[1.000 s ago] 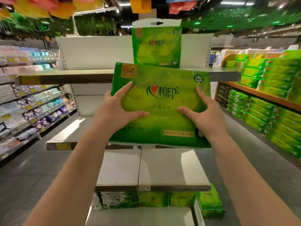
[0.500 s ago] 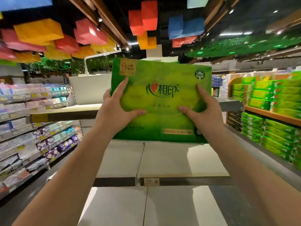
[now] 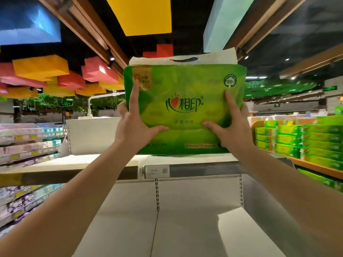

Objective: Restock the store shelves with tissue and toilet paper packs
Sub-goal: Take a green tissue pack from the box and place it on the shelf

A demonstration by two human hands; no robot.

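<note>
Head view: green tissue pack (image 3: 183, 108) upright at frame centre, base just above the top shelf (image 3: 111, 164) edge. Left hand (image 3: 133, 125) and right hand (image 3: 232, 125) clamp its sides, fingers spread over the front face. Long axis horizontal; shelf directly beneath; neither hand nearer.

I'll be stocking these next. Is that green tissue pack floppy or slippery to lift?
Probably soft: the green tissue pack looks like film-wrapped paper. Likely light, as both hands hold it overhead. Its glossy wrap may be slippery.
</note>
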